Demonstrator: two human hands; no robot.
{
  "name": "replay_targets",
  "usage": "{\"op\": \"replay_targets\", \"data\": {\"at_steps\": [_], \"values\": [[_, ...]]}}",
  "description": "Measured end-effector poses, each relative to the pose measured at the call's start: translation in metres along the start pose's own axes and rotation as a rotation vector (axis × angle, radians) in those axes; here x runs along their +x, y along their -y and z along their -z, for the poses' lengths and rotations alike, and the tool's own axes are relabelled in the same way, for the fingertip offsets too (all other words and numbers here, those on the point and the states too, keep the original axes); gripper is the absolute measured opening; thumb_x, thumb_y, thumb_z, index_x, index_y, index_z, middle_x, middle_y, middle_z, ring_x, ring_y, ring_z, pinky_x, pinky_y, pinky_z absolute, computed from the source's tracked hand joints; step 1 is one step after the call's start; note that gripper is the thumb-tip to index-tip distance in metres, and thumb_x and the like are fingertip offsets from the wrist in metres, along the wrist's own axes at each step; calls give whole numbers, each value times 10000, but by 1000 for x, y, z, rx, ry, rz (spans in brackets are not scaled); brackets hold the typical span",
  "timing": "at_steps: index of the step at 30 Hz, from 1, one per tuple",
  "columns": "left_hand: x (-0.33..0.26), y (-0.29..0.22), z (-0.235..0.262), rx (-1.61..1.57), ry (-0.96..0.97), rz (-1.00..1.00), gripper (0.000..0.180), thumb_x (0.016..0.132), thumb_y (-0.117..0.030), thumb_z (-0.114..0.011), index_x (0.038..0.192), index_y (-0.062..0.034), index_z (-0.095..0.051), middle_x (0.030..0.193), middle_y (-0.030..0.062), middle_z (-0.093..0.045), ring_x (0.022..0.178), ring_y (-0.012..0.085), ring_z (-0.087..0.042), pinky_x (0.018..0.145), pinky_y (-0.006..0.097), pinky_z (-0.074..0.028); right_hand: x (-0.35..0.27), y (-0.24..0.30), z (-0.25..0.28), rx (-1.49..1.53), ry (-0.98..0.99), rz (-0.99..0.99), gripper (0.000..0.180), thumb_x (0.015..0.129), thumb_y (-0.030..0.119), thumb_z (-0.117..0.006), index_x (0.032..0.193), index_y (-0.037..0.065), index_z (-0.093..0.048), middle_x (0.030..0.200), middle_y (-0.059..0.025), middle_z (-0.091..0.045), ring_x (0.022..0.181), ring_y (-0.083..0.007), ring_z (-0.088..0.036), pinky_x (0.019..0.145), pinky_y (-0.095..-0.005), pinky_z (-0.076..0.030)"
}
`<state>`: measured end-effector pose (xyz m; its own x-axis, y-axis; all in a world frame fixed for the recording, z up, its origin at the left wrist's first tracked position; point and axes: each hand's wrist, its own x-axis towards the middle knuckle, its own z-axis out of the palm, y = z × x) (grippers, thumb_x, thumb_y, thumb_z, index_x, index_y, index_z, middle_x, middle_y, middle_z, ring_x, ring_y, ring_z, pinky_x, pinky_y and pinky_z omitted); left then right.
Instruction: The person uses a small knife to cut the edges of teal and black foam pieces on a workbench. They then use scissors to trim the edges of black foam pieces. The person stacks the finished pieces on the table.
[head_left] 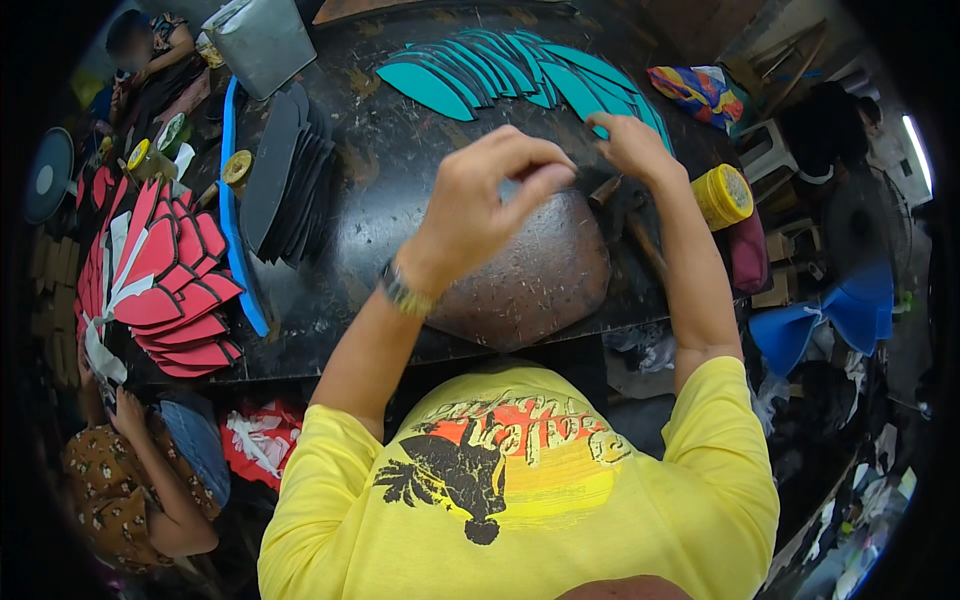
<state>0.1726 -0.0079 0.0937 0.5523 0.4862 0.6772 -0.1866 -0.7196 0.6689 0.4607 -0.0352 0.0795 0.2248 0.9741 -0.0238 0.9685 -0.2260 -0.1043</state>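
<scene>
My left hand point(495, 190) hangs above a worn brown slab point(545, 270) on the dark table. Its fingers are bent, the thumb stands apart from them, and nothing shows between. Farther right, my right hand point(640, 148) reaches to the near ends of a fanned row of teal sole-shaped foam pieces point(430, 82). Its fingers curl at the edge of one teal piece point(580, 95); the fingertips are partly hidden. Beside the slab, below my right hand, lies a tool with a wooden handle point(648, 250). A stack of black sole-shaped pieces point(280, 180) lies left of my left hand.
A yellow tub point(722, 197) stands by my right forearm. At left, a long blue strip point(228, 190) borders a heap of red pieces point(180, 250). A metal box point(258, 45) stands behind. One person point(150, 480) sits at lower left, another point(155, 60) at far left.
</scene>
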Motion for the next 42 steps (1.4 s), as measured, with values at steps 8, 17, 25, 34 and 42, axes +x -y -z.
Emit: {"op": "replay_targets", "data": {"at_steps": [8, 17, 25, 34, 42], "values": [[-34, 144, -5, 466, 174, 405, 368, 854, -279, -771, 1182, -121, -718, 1366, 132, -562, 1322, 330, -481, 1133, 468, -339, 76, 13, -32, 405, -142, 33, 385, 893, 269, -733, 1224, 84, -668, 1052, -181, -725, 970, -322, -685, 866, -426, -519], [-32, 148, -1, 466, 388, 402, 508, 801, -393, -799, 1268, -226, -690, 1488, 95, -497, 1474, 307, -323, 1211, 526, -175, 104, -79, -53, 182, -252, -331, 536, 854, 373, -760, 1322, 141, -638, 1257, -199, -675, 1196, -382, -619, 1010, -468, -484], [-31, 143, -1, 494, 413, 402, 569, 788, -420, -808, 1309, -243, -664, 1526, 85, -474, 1505, 308, -273, 1221, 529, -149, 158, -127, -55, 131, -378, -356, 569, 882, 467, -716, 1373, 200, -614, 1351, -168, -627, 1242, -364, -591, 1015, -482, -490], [-29, 143, -3, 508, 418, 431, 542, 804, -422, -802, 1305, -266, -666, 1526, 49, -477, 1502, 290, -280, 1219, 517, -158, 177, -127, -68, 9, -215, -340, 707, 828, 605, -724, 1416, 238, -586, 1461, -161, -517, 1334, -371, -510, 1067, -485, -464], [-30, 146, -4, 521, 405, 422, 522, 808, -421, -798, 1292, -272, -675, 1514, 38, -491, 1495, 280, -292, 1210, 511, -178, 157, -125, -56, -5, -309, -163, 362, 952, 369, -628, 1254, 176, -677, 1265, -171, -625, 1162, -376, -616, 944, -489, -518]]}}
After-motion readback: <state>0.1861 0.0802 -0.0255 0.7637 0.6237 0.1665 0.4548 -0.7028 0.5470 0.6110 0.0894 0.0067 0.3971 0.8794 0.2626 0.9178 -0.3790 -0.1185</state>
